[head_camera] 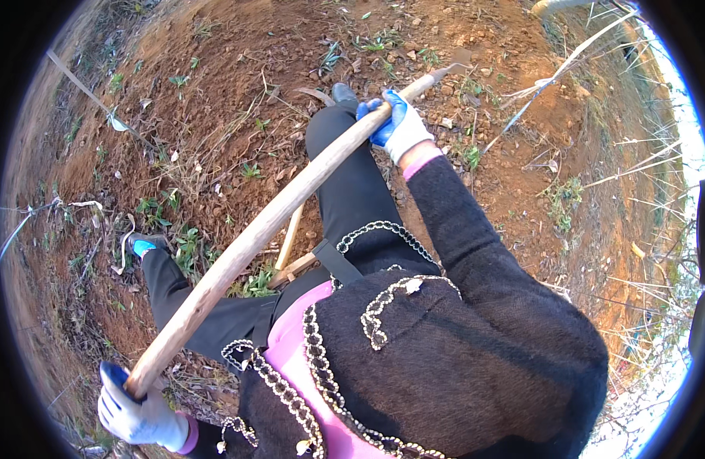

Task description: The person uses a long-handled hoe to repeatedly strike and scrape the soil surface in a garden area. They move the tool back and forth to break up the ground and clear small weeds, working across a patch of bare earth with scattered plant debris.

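A long wooden handle (255,241) runs diagonally across my body. My right hand (395,123), in a white glove with a blue coated palm, is closed around it near the upper end. Beyond that hand the handle meets a hoe-like metal head (458,64), which lies against the soil and is partly hard to make out. My left hand (137,410), gloved the same way, holds the butt end at the lower left. Between the two hands the shaft passes over my legs in dark trousers (352,172).
Reddish-brown soil (226,63) with clods, weeds and dry stalks slopes around me. Pale twine (550,80) stretches at the upper right, and another strand (82,86) at the upper left. Pieces of wood (295,267) show beside a dark strap (335,261) at my waist.
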Available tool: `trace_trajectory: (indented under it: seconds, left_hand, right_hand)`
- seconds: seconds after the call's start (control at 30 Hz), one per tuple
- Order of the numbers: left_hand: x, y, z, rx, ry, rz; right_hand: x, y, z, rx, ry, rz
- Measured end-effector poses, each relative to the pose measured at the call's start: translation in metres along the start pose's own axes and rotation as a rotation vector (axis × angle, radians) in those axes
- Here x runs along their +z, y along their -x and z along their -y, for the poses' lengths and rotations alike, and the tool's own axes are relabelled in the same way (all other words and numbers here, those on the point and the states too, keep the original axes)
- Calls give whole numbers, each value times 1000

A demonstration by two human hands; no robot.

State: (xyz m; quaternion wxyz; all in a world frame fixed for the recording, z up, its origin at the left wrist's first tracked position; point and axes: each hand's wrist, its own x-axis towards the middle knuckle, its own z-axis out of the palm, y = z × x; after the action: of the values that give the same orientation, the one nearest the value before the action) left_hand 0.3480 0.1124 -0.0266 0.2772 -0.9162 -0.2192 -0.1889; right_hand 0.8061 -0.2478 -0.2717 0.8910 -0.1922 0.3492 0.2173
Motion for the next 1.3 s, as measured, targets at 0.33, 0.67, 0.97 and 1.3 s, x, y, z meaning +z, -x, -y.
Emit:
trace_trajectory:
  seconds: [0.33,0.67,0.97,1.3]
  left_hand:
    - [39,-5,-88,87,208,138]
    - [83,-8,-80,37,326,48]
    - [-11,58,64,-276,-116,79]
    - [-25,55,-4,-190,-182,271]
  right_hand:
    - [-69,9,97,-325,202,-326]
    - [0,46,99,-454,143,-267]
    - [112,10,-125,210,187,37]
    - [57,-60,-127,198,304,-30]
